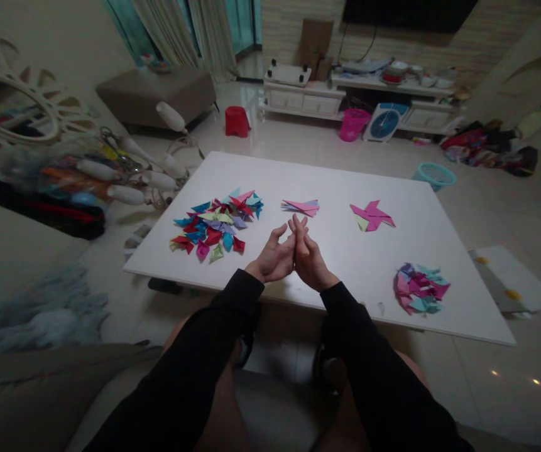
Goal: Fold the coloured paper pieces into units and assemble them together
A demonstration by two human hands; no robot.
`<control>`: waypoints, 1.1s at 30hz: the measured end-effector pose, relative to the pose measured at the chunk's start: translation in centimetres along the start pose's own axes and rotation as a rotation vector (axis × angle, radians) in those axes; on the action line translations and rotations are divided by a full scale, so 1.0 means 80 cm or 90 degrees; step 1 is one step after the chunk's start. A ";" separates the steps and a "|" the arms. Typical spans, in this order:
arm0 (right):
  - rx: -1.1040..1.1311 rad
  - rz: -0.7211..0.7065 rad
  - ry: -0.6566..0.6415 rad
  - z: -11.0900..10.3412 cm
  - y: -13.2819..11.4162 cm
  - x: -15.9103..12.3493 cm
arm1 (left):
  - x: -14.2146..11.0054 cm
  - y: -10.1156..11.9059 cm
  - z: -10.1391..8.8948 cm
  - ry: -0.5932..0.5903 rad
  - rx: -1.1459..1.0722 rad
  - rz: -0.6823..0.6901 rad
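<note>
So both hands are up over the near side of the white table [331, 188], left hand [274, 258] and right hand [308, 258] pressed together with the fingers mostly straight and meeting up top, palms a bit apart lower down. Just past the fingertips there's a small bundle of folded paper strips [304, 208], pink and pale purple; can't really tell if the fingers touch it. Off to the left of the hands is a big messy pile of folded origami pieces [213, 220] in red, blue, green, purple and pink. Over on the right, a bit farther out than the hands, lies a magenta paper pinwheel shape [374, 216] with some light green showing. Then a smaller pink, teal and purple origami cluster [421, 289] sits by the near right corner.
</note>
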State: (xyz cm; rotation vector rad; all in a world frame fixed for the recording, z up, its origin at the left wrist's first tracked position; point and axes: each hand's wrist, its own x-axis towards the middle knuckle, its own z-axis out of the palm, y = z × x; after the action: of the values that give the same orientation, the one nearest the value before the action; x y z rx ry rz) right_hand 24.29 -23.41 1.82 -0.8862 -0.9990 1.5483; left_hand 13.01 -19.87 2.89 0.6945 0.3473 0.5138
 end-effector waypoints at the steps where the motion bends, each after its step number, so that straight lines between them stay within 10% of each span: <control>1: 0.005 0.000 0.003 0.000 0.000 -0.002 | 0.001 -0.001 0.000 0.000 0.001 0.000; 33: 0.005 -0.035 0.042 0.004 0.016 -0.001 | 0.000 -0.012 -0.009 0.030 0.087 0.027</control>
State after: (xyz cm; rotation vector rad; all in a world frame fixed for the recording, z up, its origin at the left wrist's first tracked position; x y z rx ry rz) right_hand 23.56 -23.64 0.78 -0.8914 -0.9618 1.4669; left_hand 13.00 -20.12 1.75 0.8242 0.4162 0.5507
